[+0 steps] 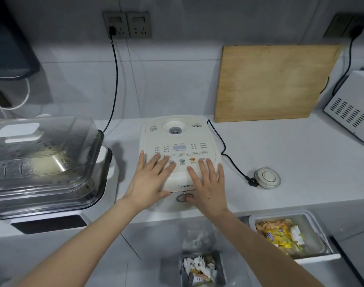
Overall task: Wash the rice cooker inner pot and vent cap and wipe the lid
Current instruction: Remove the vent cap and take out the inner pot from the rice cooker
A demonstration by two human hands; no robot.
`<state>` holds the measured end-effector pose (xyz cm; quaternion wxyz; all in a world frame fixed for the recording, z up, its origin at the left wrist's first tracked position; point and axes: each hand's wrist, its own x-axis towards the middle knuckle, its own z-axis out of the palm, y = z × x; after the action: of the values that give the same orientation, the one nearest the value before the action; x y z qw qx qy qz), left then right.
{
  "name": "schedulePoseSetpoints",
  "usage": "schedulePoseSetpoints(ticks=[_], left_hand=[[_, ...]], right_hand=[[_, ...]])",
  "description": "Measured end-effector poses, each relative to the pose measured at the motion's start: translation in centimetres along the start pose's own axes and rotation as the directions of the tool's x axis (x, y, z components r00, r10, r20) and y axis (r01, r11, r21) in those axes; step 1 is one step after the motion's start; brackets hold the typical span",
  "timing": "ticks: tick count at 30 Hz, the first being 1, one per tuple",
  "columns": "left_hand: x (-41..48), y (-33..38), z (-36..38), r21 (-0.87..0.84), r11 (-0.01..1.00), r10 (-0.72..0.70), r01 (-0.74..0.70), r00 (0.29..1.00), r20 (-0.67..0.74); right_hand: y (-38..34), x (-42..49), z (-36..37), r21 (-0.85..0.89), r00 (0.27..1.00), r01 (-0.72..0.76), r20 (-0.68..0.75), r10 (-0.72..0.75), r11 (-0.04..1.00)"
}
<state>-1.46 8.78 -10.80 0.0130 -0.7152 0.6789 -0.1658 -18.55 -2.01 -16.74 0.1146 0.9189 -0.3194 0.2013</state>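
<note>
Steamer stands just left of rice cooker, cutting board leaning behind.

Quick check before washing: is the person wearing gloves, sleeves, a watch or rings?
No. The left hand and right hand are bare: no gloves, rings or watch. No sleeve shows on either arm up to the frame's edge. A small dark spot marks the right hand's back.
</note>
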Motion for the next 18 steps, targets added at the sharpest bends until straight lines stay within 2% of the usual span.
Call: schedulePoseSetpoints(ticks=[4, 6, 9, 11, 14, 16, 18], left_hand=[[0.0, -0.9, -0.4, -0.036, 0.999, -0.016, 0.013, 0.994, -0.105], [0.1, -1.7, -0.9, -0.067, 0.998, -0.03, 0.017, 0.981, -0.191], [1.1, -3.0, -3.0, -0.199, 0.977, -0.129, 0.073, 0.95, -0.285], [2.3, -3.7, -4.6, -0.267, 0.957, -0.214, 0.116, 0.902, -0.374], [4.7, -4.5, -7.2, -0.451, 0.871, -0.419, 0.194, 0.773, -0.477], [6.3, -5.1, -8.3, -0.616, 0.749, -0.581, 0.246, 0.69, -0.431], [7.6, -5.7, -8.9, -0.706, 0.647, -0.679, 0.287, 0.639, -0.362]], right_hand=[[1.0, 0.8, -1.7, 0.054, 0.998, 0.051, -0.046, -0.048, 0.997], [1.4, 1.8, -3.0, 0.083, 0.99, 0.087, -0.12, -0.077, 0.993], [1.9, 3.6, -5.4, 0.147, 0.953, 0.13, -0.29, -0.083, 0.98], [2.2, 4.7, -6.5, 0.174, 0.917, 0.128, -0.396, -0.05, 0.976], [3.1, 6.3, -7.7, 0.226, 0.87, 0.117, -0.494, 0.01, 0.967], [3.8, 6.9, -7.8, 0.231, 0.873, 0.091, -0.486, 0.034, 0.969], [4.6, 7.4, -7.3, 0.227, 0.9, 0.066, -0.433, 0.04, 0.972]])
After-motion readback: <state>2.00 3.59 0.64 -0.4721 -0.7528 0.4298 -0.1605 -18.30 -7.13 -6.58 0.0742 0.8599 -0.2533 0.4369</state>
